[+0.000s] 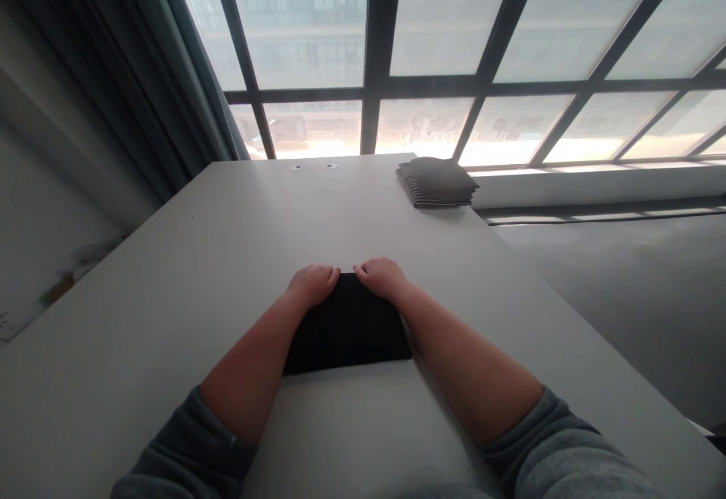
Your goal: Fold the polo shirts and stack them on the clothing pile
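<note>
1. Sheet (349, 325), black and flat, is lying on the white table (187, 295) in front of the person, between the two forearms (470, 355), its nearer edge running slightly aslant.
2. The left hand (314, 285) is holding the far left corner of the sheet, its fingers curling in tightly and leaving hardly any gap.
3. The right hand (383, 276) is gripping the far right corner in much the same way, knuckles facing up and fingertips meeting the edge; its palm is hiding whatever lies beneath.
4. A short stretch of the sheet's far edge is showing between the hands, which are standing near each other without touching.
5. Gray sleeves (567, 438) are covering the upper arms, while the forearms are extending bare over the table.
6. A stack of dark gray pieces (439, 181) is sitting at the table's far right corner, well apart from the hands, its layered edges showing pale lines.
7. Beyond the table, a dark-framed window (383, 30) is letting in daylight, and a dark curtain (130, 68) is hanging at the left.
</note>
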`<state>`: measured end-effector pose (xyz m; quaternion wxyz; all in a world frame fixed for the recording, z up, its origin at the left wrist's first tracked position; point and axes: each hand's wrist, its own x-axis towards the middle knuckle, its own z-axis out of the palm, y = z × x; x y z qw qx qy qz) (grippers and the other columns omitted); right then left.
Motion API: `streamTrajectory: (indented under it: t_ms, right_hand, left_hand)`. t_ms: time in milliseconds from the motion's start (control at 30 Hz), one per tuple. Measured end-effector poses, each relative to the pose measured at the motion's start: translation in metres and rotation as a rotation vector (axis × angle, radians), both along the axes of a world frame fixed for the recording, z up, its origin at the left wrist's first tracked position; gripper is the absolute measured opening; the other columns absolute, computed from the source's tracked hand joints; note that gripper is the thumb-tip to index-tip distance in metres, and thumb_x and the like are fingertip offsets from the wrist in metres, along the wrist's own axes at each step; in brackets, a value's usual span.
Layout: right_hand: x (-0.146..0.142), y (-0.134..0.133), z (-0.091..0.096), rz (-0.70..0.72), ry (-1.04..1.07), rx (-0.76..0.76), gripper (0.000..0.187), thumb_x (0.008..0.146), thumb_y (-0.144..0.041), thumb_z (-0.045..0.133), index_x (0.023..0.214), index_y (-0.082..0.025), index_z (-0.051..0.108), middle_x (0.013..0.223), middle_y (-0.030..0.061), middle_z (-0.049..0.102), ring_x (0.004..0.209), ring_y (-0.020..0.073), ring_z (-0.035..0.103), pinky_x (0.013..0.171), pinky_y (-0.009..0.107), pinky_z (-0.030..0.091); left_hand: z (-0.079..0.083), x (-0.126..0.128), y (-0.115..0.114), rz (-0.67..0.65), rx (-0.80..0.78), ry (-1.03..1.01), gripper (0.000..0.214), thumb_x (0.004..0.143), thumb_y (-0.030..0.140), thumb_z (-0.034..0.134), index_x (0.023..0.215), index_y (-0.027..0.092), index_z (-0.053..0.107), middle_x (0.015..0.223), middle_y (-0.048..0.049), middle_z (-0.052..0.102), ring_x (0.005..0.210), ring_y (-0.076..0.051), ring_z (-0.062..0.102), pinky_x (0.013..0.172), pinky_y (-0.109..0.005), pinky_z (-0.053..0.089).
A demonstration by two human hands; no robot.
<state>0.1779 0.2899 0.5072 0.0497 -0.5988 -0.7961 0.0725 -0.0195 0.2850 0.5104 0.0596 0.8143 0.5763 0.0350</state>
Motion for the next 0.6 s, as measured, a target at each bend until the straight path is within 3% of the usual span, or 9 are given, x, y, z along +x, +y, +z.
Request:
streamTrajectory:
  t_ms: [200,367,500,600]
  right_hand:
    - [0.002,0.002,-0.001,0.02,-0.016,-0.005,0.059,0.108,-0.045,0.031,0.106,-0.016,0.083,0.113,0.0156,0.077,0.106,0.0261,0.072,0.086,0.031,0.047]
    - [0.007,0.007,-0.005,0.023,0.124,0.015,0.056,0.106,-0.046,0.036,0.092,-0.018,0.082,0.099,0.0133,0.079,0.094,0.024,0.07,0.078,0.03,0.042]
    - [0.019,0.016,-0.014,0.044,0.474,-0.016,0.048,0.101,-0.049,0.047,0.079,-0.016,0.074,0.077,0.0064,0.072,0.078,0.0189,0.063,0.072,0.028,0.039]
    - [0.03,0.021,-0.018,-0.001,0.91,-0.129,0.038,0.093,-0.051,0.058,0.089,-0.016,0.071,0.078,0.0024,0.069,0.074,0.0167,0.06,0.068,0.026,0.042]
  left_hand:
    - [0.004,-0.003,-0.001,-0.043,-0.007,0.004,0.055,0.107,0.048,0.029,0.095,0.022,0.075,0.108,-0.0119,0.077,0.105,-0.028,0.071,0.089,-0.037,0.05]
    - [0.003,-0.005,-0.002,-0.046,0.006,-0.032,0.051,0.106,0.053,0.032,0.095,0.024,0.073,0.104,-0.0103,0.077,0.1,-0.028,0.071,0.083,-0.035,0.047]
    - [0.0,-0.01,0.001,-0.008,0.041,-0.088,0.047,0.105,0.054,0.035,0.094,0.026,0.071,0.099,-0.0081,0.077,0.094,-0.027,0.07,0.077,-0.033,0.045]
    - [-0.004,-0.016,0.006,0.053,0.085,-0.116,0.05,0.105,0.057,0.033,0.095,0.026,0.071,0.096,-0.0082,0.075,0.091,-0.027,0.07,0.074,-0.033,0.043]
